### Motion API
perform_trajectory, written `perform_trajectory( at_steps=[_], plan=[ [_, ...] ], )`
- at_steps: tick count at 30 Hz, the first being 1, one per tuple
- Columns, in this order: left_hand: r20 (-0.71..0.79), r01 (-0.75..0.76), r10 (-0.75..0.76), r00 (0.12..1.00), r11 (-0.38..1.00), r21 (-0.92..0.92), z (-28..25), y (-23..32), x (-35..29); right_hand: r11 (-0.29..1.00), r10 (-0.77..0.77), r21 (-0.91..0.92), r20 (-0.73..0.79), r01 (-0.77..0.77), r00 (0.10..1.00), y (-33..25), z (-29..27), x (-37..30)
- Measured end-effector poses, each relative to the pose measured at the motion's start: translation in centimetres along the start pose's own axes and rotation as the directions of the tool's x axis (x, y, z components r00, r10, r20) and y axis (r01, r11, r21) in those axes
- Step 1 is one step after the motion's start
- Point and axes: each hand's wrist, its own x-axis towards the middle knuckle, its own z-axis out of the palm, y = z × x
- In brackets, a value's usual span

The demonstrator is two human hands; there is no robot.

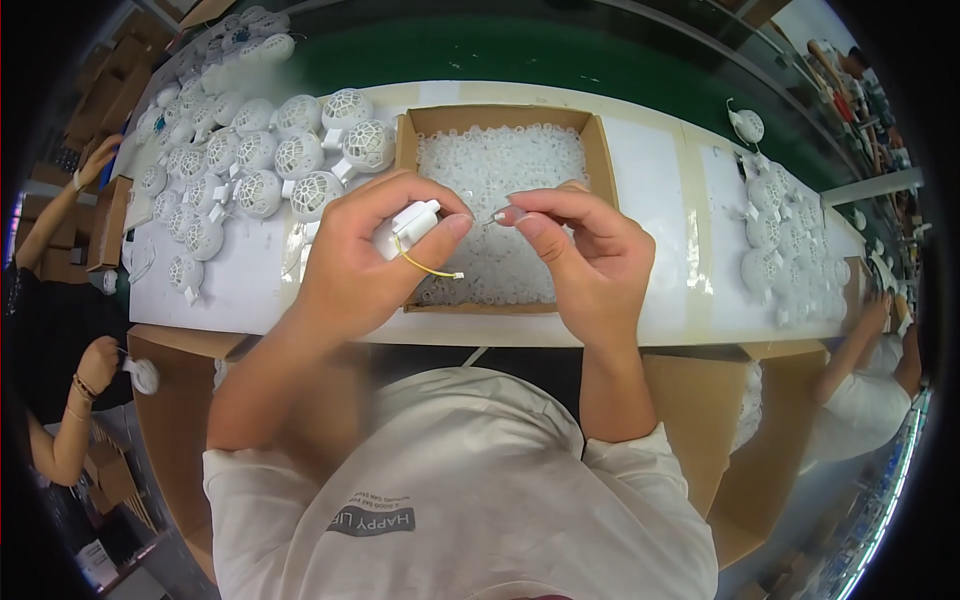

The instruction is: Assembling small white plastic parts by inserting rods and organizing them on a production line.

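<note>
Over the cardboard box, my left hand (pixel 350 262) is closed around a white plastic housing (pixel 416 222), tilted between thumb and fingers. A yellow wire (pixel 426 267) with a small white plug at its tip hangs from the housing, below my thumb. My right hand (pixel 600 250) is close by on the right, thumb and forefinger pinched together. A thin wire-like bit (pixel 490 218) shows at those fingertips, too small to name. Under both hands, the shallow cardboard box (pixel 603 165) holds a great many small translucent plastic pieces (pixel 500 160).
White lattice balls with stems (pixel 258 193) crowd the table's left, and more white balls (pixel 768 225) lie at its right. Large cardboard cartons (pixel 185 400) stand below the near edge. A person (pixel 70 360) works at left, another (pixel 865 380) at right. A green surface (pixel 420 50) lies beyond.
</note>
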Motion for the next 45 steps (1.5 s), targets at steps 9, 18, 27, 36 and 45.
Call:
perform_trajectory(
  at_steps=[9,18,27,36,45],
  plan=[
    [-0.070,-0.020,0.017,0.997,0.999,-0.039,0.1,0.0,-0.8,0.936,-0.157,-0.288,0.174,0.202,0.972,-0.7,1.0,0.3],
    [-0.043,-0.258,0.268,0.962,0.952,0.165,0.1,-0.4,-1.7,0.949,-0.177,-0.215,0.244,0.231,0.953,-0.8,1.8,-0.4],
    [0.250,-0.038,0.064,0.966,0.994,-0.106,-0.4,-0.1,-2.9,0.926,0.091,0.327,0.292,-0.189,0.952,-0.8,2.2,-2.2],
    [0.402,0.345,-0.171,0.900,0.842,-0.415,0.5,1.3,-3.3,0.965,-0.129,0.257,0.288,0.053,0.949,-0.1,1.6,-0.8],
    [0.595,0.561,-0.082,0.799,0.457,-0.690,1.0,-0.6,-3.6,0.866,-0.447,-0.069,0.336,0.494,0.829,-1.0,0.8,0.3]
  ],
)
